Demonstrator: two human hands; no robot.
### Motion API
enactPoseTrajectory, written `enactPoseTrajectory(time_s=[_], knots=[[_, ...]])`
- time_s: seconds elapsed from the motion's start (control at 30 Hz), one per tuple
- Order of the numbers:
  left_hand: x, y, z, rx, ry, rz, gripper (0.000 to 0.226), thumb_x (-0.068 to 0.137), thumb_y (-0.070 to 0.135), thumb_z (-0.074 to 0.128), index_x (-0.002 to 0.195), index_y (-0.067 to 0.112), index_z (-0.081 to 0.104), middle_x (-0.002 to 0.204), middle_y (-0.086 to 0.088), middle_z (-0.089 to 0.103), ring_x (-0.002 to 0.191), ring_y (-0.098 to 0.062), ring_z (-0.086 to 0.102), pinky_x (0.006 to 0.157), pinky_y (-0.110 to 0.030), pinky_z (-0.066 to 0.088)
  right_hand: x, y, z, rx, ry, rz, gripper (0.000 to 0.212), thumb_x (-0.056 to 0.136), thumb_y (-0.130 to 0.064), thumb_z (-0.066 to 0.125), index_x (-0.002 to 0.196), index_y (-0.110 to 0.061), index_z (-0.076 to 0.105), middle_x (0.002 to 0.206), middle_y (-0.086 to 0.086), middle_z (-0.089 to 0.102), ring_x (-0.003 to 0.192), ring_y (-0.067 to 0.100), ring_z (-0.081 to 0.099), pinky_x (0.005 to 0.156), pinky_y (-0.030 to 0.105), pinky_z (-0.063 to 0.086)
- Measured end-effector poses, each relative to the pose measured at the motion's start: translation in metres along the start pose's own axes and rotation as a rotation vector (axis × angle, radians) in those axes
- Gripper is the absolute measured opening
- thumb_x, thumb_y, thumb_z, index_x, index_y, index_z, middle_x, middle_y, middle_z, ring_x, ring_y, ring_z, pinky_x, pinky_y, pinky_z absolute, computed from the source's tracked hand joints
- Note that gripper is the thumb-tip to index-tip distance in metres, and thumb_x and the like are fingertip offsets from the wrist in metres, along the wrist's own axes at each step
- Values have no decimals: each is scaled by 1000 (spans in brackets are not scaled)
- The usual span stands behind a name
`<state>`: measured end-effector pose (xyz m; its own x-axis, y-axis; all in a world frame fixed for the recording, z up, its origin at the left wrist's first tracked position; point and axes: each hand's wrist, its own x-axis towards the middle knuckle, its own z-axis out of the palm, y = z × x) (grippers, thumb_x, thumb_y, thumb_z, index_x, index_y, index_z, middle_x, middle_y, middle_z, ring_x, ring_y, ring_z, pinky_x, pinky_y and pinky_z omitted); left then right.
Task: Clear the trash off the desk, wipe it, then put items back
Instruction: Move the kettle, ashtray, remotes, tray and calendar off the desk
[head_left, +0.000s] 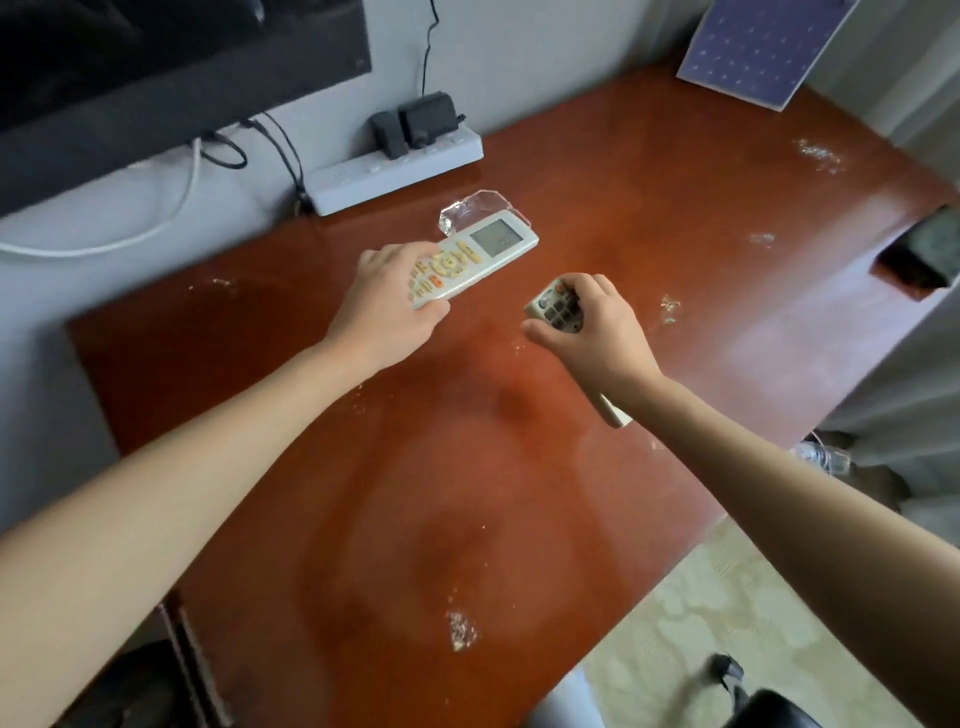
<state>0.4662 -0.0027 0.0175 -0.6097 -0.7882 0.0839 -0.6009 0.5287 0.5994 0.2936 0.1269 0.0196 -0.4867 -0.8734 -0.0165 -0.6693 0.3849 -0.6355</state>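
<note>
- The left forearm comes in from the lower left and crosses the desk (322, 545) diagonally towards its back edge, with the wrist almost straight.
- The left hand (387, 291) is palm down and grips the near end of a white remote (501, 244). The thumb lies along the remote's near side and the fingers curl over the far side, covering some of the yellow buttons.
- The white remote lies flat and face up near the middle of the back edge, its display end pointing away to the right. That end is just beside a clear plastic holder (470, 208). I cannot tell whether the remote rests on the desk or hangs just above it.
- The right forearm comes in from the lower right, with the wrist bent slightly inward.
- The right hand (597, 332) is wrapped around a grey remote (550, 306). The thumb lies on its left side and the fingers fold over the dark buttons. The remote's pale tail end sticks out below the wrist.
- The grey remote is held over the middle of the desk, to the right of the white one, and the two hands are apart.
- A white power strip (358, 176) lies along the back edge against the wall, with black adapters (415, 124) plugged into it.
- A dark screen (156, 78) hangs over the back left corner.
- A blue patterned board (753, 47) leans at the back right corner.
- Pale scuffs (461, 630) mark the desk near its front edge.
</note>
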Motion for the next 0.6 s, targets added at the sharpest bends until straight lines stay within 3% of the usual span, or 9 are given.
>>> enactPoseTrajectory(time_s=[0.2, 0.43, 0.6], knots=[[-124, -27, -55, 29, 28, 57, 55, 82, 17, 65, 133, 14, 46, 131, -6, 49, 116, -22, 38, 89, -17, 26, -108, -60, 36, 39, 30, 7, 52, 78, -44, 68, 120, -16, 52, 103, -8, 46, 89, 6, 45, 76, 20, 35], [-216, -40, -83, 6, 0, 61, 55, 84, 17, 65, 135, 14, 44, 131, -6, 49, 110, -12, 35, 84, -21, 33, -197, -97, 56, 123, -7, 54, 49, 79, -43, 67, 117, -16, 53, 103, -6, 48, 88, 7, 48, 67, 15, 36], [-261, -45, -81, 20, 5, 45, 55, 83, 15, 65, 134, 12, 45, 131, -6, 49, 107, -8, 31, 80, -14, 29, -232, -100, 66, 180, -36, 94, 48, 78, -44, 68, 114, -18, 52, 105, -1, 55, 89, 13, 54, 73, 27, 45]])
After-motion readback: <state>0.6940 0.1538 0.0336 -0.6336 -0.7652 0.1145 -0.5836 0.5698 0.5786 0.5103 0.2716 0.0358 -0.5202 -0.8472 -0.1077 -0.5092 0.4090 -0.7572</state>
